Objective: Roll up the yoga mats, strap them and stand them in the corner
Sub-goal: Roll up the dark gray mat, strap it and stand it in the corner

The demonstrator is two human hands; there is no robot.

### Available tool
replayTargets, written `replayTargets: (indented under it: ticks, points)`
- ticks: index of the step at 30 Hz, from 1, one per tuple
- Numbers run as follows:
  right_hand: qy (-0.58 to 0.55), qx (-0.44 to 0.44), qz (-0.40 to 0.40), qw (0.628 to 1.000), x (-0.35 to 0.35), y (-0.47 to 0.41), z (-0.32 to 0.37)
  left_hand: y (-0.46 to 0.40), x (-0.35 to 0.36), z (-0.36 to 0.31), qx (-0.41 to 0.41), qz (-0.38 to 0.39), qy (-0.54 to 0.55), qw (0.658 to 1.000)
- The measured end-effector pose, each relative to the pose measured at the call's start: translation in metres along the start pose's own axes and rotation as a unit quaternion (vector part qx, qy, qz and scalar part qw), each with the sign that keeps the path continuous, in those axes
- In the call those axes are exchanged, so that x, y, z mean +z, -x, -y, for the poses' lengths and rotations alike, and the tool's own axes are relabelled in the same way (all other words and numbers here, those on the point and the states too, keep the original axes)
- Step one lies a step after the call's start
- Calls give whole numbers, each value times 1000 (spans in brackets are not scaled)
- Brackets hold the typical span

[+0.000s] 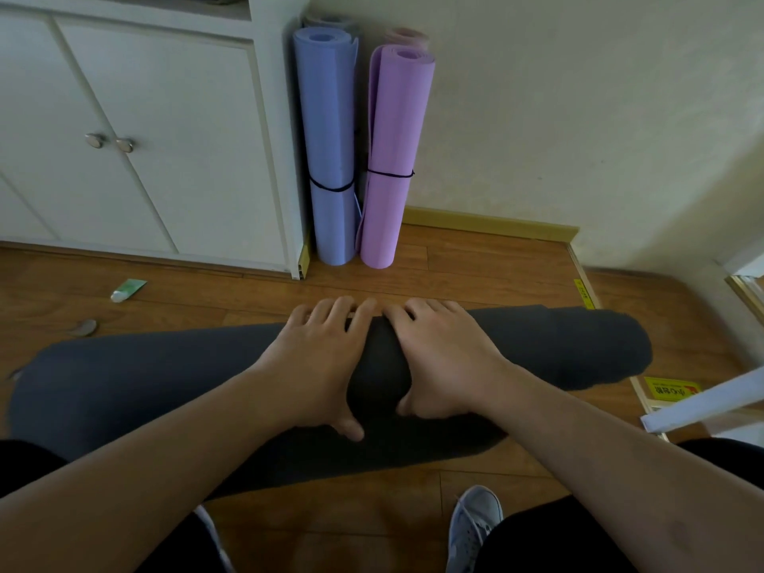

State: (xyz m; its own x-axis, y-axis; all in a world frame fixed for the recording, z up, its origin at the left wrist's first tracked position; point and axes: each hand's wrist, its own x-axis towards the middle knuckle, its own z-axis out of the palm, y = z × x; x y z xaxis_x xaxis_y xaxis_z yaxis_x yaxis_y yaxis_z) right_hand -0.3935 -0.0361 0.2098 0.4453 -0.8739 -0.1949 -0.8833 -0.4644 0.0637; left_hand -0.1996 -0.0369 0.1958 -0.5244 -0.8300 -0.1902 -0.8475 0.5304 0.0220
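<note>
Both hands' grip wraps dark mat roll (558, 345), axis left-right.

This looks like a room in a home. A white cabinet with two panelled doors and round metal knobs (124, 130) stands on a warm brown wood-plank floor (475, 258). Right of the cabinet, a cream plaster wall (578, 117) meets a yellowish wooden skirting board (492, 225). In front of the cabinet lies a small green-and-white squeeze tube (128, 290).
</note>
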Motion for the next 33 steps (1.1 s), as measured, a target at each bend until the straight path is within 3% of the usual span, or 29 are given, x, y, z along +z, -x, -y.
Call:
replayTargets:
  ticks: [5, 15, 21, 26, 33]
  points:
    - [-40, 29, 44, 998, -1, 0, 0, -7, 7, -2, 0, 1, -17, 1000]
    - [38, -17, -25, 999, 9, 7, 11, -10, -19, 17, -19, 54, 94, 994]
    - [14, -23, -45, 999, 10, 3, 2, -1, -16, 15, -7, 34, 91, 995]
    - [-18, 4, 7, 1000, -1, -1, -1, -2, 1, 1, 6, 4, -9, 1000]
    - [-20, 0, -1, 1000, -5, 4, -1, -11, 0, 10, 8, 0, 37, 999]
